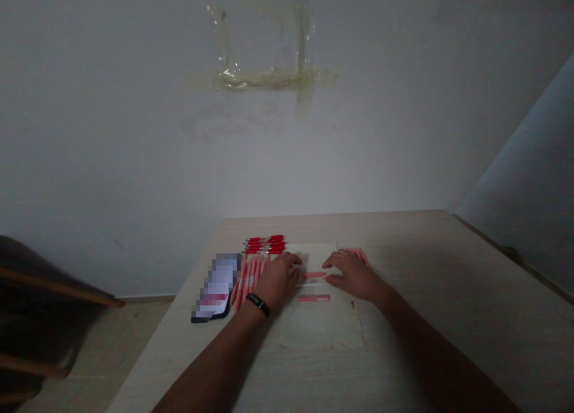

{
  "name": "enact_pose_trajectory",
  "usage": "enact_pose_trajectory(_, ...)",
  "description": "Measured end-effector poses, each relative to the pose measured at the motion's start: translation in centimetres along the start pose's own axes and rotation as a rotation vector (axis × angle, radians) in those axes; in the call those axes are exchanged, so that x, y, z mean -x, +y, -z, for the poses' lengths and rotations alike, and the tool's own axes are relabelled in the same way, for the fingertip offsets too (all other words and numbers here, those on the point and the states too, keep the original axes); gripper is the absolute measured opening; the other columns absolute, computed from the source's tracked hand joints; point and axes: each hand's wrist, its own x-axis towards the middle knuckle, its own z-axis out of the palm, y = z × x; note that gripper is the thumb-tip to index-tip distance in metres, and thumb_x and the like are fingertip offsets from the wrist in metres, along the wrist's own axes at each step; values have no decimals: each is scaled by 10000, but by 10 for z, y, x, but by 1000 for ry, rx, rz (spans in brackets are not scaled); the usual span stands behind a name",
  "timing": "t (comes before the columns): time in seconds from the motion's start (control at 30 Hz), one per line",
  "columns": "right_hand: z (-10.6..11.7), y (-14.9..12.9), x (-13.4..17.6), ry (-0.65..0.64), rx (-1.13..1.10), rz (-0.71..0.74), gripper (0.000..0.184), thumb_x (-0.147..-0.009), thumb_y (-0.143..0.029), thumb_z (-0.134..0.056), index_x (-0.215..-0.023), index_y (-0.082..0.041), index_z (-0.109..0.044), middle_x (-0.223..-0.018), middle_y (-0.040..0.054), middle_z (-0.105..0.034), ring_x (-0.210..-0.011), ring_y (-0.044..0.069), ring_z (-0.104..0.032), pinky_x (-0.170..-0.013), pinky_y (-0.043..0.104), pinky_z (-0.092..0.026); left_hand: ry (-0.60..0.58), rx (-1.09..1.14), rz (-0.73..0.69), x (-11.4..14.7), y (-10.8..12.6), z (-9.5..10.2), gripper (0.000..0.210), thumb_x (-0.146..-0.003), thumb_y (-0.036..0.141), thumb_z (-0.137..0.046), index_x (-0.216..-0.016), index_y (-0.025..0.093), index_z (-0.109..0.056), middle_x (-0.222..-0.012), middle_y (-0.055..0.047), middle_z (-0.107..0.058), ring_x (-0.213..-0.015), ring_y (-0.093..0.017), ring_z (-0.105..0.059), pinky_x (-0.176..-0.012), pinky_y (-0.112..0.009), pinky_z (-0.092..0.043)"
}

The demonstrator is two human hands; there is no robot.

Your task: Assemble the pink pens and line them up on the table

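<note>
On a pale sheet [323, 329] in front of me lie a pink pen barrel [314, 275], a thin white stick like a refill [313, 284] and a pink cap-like piece with a pale end [313, 298]. My left hand [278, 277], with a black band on its wrist, is at the left ends of the barrel and stick, fingers apart and curved. At their right ends is my right hand [352, 274], thumb and forefinger apart. Whether the fingertips touch the pieces I cannot tell. Several pink pens [251, 275] lie left of my left hand, and more pink pieces [359, 254] lie behind my right hand.
Several red pens [264, 244] are stacked at the back left. A phone [217, 287] with a lit, blurred screen lies near the left edge of the wooden table [403, 233]. A wall [359, 162] with tape strips rises behind it. Dark wooden furniture [54, 299] stands at left.
</note>
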Motion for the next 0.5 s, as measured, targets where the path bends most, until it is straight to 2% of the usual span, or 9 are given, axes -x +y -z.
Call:
enact_pose_trajectory(0.13, 4, 6, -2, 73, 43, -43, 156, -857, -235, -671, -1010, -204, -669, -1020, 58, -675, -1022, 225, -573, -919, 367, -395, 100, -11, 25, -3, -10, 10, 190, -883, 219, -561, -1042, 198, -662, -1026, -67, -689, -905, -204, -628, -821, -324, -467)
enact_pose_trajectory(0.27, 10, 13, -6, 134, 30, -60, 96, -866, -188, -637, -959, -179, -659, -942, 61, -678, -928, 211, -578, -862, 344, -423, 189, -2, 21, -6, -16, 20, 151, -898, 244, -553, -988, 185, -659, -978, -66, -682, -850, -189, -619, -775, -312, -465)
enact_pose_trajectory(0.5, 14, 16, -8, 196, 38, -64, 72, -860, -162, -615, -907, -179, -667, -885, 58, -679, -881, 210, -573, -833, 338, -427, 238, -1, 74, -10, -20, 31, 166, -917, 295, -530, -874, 174, -636, -877, -52, -658, -779, -175, -599, -704, -289, -439)
